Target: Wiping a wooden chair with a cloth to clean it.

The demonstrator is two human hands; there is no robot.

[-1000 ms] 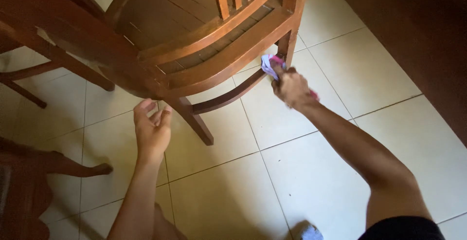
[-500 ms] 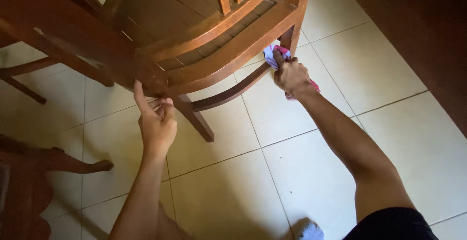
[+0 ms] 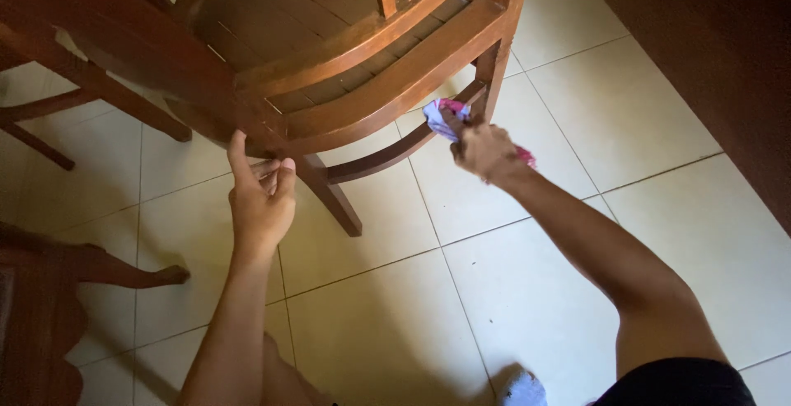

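Wiping wooden chair (image 3: 346,68), pink-purple cloth (image 3: 441,118)

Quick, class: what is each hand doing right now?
Left hand: fingers curled against the wooden chair, at its seat frame.
Right hand: closed on a crumpled cloth.
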